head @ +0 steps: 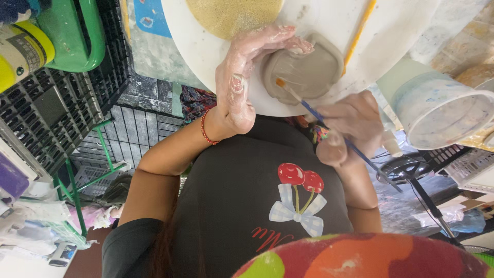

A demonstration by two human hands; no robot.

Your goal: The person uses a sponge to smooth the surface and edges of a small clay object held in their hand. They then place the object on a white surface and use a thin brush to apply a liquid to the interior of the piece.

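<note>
We see the left hand [237, 85], smeared with pale slip, cupped against the side of a grey clay dish [303, 69], fingers curled over its rim, thumb apart: a loose grip steadying it. The dish sits on a round white board [206, 46], near the edge closest to the body. The right hand [350, 126] is closed on a blue brush [334, 131], its orange tip touching the inside of the dish. A yellow sponge [231, 15] lies on the board beyond the dish. A white bucket [437, 110] stands just to the right.
</note>
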